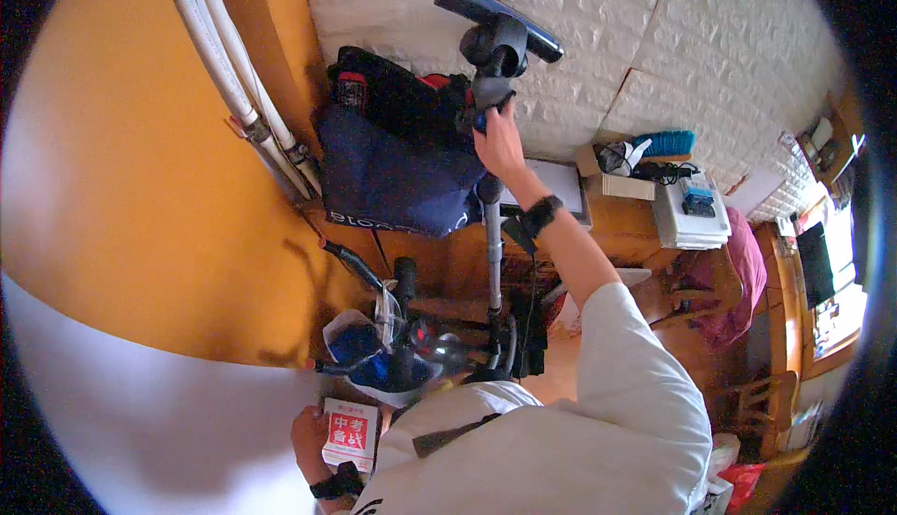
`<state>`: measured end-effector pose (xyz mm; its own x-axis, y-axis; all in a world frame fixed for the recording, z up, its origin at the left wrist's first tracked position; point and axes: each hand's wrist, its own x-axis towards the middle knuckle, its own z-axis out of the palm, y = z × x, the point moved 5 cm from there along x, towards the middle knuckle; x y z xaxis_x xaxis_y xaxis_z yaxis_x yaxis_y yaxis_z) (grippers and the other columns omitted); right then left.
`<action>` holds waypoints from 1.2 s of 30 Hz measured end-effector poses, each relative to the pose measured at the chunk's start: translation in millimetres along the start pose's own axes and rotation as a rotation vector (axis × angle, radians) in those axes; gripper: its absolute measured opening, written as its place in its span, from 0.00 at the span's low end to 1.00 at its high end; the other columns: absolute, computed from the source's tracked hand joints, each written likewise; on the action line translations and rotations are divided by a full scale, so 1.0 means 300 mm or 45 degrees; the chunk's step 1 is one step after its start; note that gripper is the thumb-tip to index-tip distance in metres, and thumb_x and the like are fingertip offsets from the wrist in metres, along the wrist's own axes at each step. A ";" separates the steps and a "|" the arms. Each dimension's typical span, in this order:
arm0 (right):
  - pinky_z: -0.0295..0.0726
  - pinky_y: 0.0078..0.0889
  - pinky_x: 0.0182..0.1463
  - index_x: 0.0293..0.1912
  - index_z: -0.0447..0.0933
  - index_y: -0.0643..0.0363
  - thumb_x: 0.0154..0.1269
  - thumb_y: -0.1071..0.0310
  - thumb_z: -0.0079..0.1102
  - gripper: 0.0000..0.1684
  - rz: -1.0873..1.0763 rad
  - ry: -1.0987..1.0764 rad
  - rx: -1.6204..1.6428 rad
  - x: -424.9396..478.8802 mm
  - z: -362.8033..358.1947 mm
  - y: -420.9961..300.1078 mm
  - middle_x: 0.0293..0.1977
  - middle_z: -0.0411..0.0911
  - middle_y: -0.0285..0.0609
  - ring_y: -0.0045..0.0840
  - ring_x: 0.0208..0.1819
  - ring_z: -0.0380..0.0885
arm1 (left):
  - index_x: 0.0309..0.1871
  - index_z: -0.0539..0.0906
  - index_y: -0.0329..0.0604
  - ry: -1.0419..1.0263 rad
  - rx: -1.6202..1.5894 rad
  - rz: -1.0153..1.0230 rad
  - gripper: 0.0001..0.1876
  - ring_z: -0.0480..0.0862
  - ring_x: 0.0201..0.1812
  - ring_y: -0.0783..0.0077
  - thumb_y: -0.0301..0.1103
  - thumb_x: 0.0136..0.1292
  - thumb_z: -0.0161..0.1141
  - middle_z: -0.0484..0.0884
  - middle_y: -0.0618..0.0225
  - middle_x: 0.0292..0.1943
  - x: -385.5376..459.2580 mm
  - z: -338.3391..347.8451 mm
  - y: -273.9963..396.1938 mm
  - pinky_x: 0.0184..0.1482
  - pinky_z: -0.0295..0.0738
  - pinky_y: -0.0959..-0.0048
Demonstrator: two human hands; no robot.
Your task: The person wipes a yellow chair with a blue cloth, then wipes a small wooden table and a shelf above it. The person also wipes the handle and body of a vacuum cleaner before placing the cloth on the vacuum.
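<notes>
My right hand (501,143) reaches up to the grey neck of a vacuum cleaner floor head (499,42), which is raised in front of the white brick-textured wall. The fingers close around the dark and blue part just under that neck; their exact hold is partly hidden. Below the wrist, a grey metal tube (493,255) stands upright. In my left hand (310,434), low at the left, is a white book-shaped item (350,438) with a red panel and printed writing. A navy fabric bag (399,164) sits just left of my right hand.
White pipes (231,87) run down the orange wall. Black-gripped handlebars (354,266) and a white bag (392,396) with blue contents stand below the navy bag. Right of my arm, a desk holds a blue brush (662,143), a carton (627,185) and a white stack (690,224).
</notes>
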<state>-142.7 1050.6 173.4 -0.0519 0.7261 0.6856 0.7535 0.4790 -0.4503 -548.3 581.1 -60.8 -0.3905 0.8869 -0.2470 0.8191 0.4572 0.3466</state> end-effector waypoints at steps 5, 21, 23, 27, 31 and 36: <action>0.75 0.49 0.56 0.52 0.69 0.67 0.55 0.73 0.60 0.24 0.324 -0.126 -0.028 0.009 0.033 -0.014 0.59 0.60 0.67 0.60 0.58 0.66 | 0.42 0.81 0.42 0.083 -0.012 0.081 0.13 0.82 0.38 0.47 0.39 0.57 0.64 0.83 0.52 0.34 0.016 -0.042 0.079 0.40 0.76 0.53; 0.75 0.54 0.50 0.49 0.69 0.64 0.47 0.77 0.58 0.25 0.077 -0.066 0.007 -0.123 0.097 0.149 0.58 0.59 0.68 0.63 0.45 0.71 | 0.44 0.81 0.37 0.057 -0.070 0.012 0.16 0.84 0.36 0.47 0.39 0.60 0.63 0.85 0.51 0.33 -0.053 -0.009 0.041 0.39 0.78 0.56; 0.76 0.53 0.51 0.51 0.68 0.65 0.45 0.76 0.62 0.29 0.075 -0.162 -0.028 -0.157 0.127 0.184 0.59 0.58 0.68 0.62 0.45 0.72 | 0.45 0.81 0.36 0.077 0.023 0.007 0.16 0.84 0.37 0.48 0.39 0.60 0.63 0.85 0.51 0.33 -0.040 0.039 -0.003 0.39 0.78 0.57; 0.76 0.52 0.51 0.53 0.68 0.63 0.45 0.79 0.60 0.31 0.171 -0.303 -0.038 -0.306 0.159 0.225 0.57 0.60 0.65 0.61 0.45 0.72 | 0.45 0.81 0.37 -0.168 -0.152 -0.071 0.16 0.84 0.40 0.49 0.40 0.60 0.62 0.85 0.52 0.34 -0.046 0.062 0.068 0.43 0.78 0.57; 0.74 0.55 0.50 0.56 0.67 0.59 0.48 0.81 0.57 0.32 0.223 -0.398 0.052 -0.414 0.178 0.260 0.57 0.60 0.61 0.61 0.46 0.71 | 0.44 0.81 0.35 -0.151 -0.070 -0.080 0.18 0.84 0.36 0.49 0.43 0.62 0.62 0.84 0.51 0.31 -0.053 0.114 0.051 0.40 0.79 0.58; 0.72 0.50 0.53 0.51 0.67 0.66 0.56 0.77 0.55 0.21 0.297 -0.364 0.149 -0.548 0.164 0.352 0.57 0.62 0.62 0.62 0.50 0.68 | 0.44 0.81 0.34 -0.083 -0.058 -0.043 0.18 0.83 0.36 0.45 0.43 0.62 0.62 0.84 0.47 0.33 -0.072 0.027 0.134 0.38 0.79 0.56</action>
<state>-86.7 1006.0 -15.1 -0.0809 0.9225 0.3775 0.6876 0.3259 -0.6489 -503.6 579.7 -49.0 -0.3880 0.8655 -0.3168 0.7853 0.4903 0.3779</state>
